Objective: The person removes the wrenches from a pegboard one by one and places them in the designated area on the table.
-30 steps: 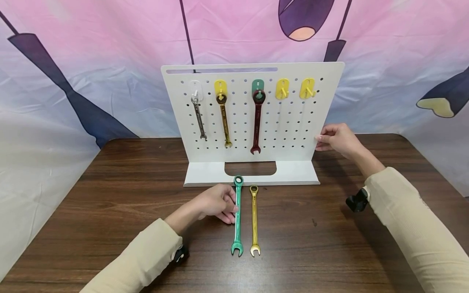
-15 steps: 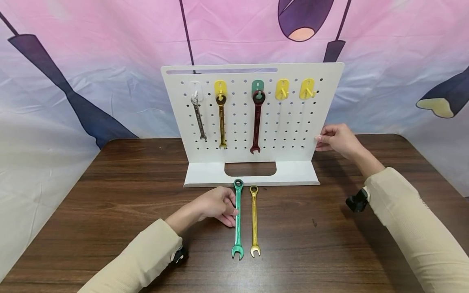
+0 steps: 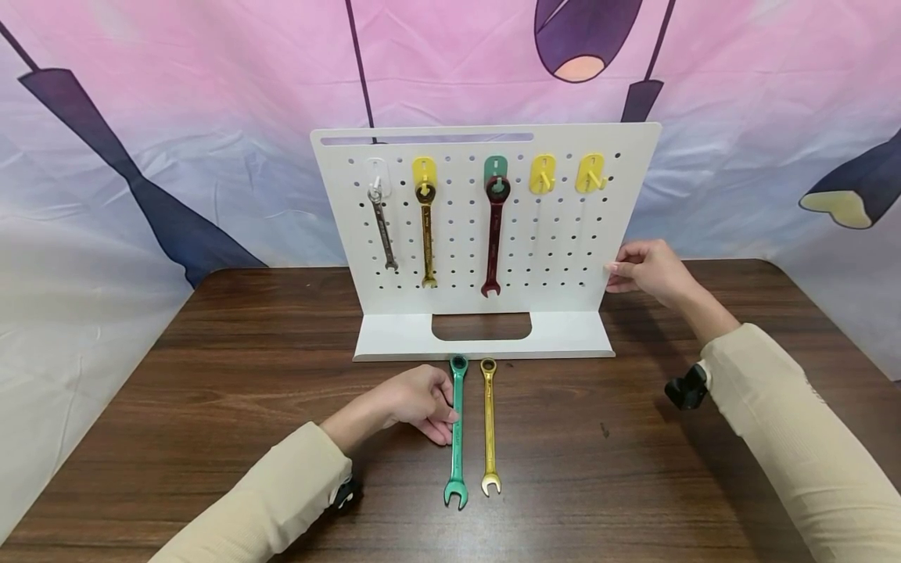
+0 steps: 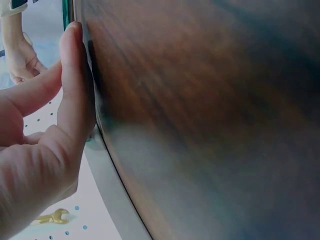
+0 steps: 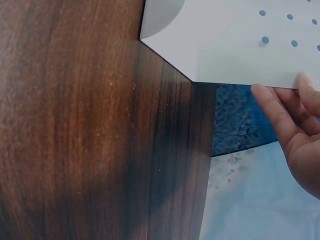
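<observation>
My left hand [image 3: 417, 400] pinches the green combination wrench [image 3: 457, 461] at mid-shank from its left side. The wrench lies lengthwise, ring end close to the pegboard base and open jaw facing me. In the left wrist view, thumb and fingers are close to the tabletop [image 4: 165, 75], and only a strip of green shows past the fingertips. Just right of it a gold wrench [image 3: 489, 426] lies parallel on the table. My right hand [image 3: 651, 270] grips the right edge of the white pegboard [image 3: 549, 301], thumb in front and fingers behind, also seen in the right wrist view.
On the pegboard hang a small silver wrench [image 3: 383, 234], a golden wrench [image 3: 427, 242] and a dark red wrench [image 3: 494, 246]. Two yellow hooks [image 3: 543, 173] at the right hold nothing. The board's base [image 3: 394, 340] stands on the brown table, with a printed cloth [image 3: 211, 195] behind.
My left hand and the green wrench have moved a little toward me, away from the pegboard base. The hanging golden wrench has swung to near vertical. My right hand has stayed put.
</observation>
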Available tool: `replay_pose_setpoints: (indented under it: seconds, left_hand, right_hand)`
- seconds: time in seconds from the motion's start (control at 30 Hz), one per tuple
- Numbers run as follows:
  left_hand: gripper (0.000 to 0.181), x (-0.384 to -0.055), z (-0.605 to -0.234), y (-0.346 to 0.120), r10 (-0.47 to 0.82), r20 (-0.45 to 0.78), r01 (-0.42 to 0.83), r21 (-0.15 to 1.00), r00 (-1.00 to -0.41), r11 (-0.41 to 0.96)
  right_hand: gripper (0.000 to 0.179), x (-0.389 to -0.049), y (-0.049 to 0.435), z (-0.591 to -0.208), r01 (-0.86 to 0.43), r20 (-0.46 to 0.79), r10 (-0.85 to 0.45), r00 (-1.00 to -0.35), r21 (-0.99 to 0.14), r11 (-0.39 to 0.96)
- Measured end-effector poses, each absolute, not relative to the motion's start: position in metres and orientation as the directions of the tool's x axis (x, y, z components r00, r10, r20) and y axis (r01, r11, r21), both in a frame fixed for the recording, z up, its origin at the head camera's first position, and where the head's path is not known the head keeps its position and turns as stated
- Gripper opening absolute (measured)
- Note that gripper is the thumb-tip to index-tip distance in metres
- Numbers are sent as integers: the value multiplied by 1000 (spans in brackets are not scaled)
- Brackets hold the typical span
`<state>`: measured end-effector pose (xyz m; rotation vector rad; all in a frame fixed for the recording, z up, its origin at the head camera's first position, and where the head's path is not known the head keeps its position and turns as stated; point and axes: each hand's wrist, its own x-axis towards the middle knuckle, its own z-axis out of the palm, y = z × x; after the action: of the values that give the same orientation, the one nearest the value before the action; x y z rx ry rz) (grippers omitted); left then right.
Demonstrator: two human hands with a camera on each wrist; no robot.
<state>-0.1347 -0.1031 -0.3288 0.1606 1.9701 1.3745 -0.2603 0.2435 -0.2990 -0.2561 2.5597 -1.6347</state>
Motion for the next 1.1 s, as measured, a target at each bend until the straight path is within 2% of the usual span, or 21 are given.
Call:
replay_pose_setpoints:
  seconds: [0.5, 0.87, 1.1]
  left_hand:
    - [12, -133, -329, -100, 363, -496, -306, 829, -788, 469]
    - [6, -145, -324, -105, 392, -465, -271, 847, -794, 457]
    - [6, -159, -316, -104, 373, -409, -222, 864, -833, 452]
  right_hand:
    - [17, -260, 243, -299, -86, 9, -189, -982, -912, 402]
    - [16, -259, 243, -298, -85, 11, -183, -983, -913, 400]
    - [16, -259, 242, -298, -80, 8, -184, -983, -917, 390]
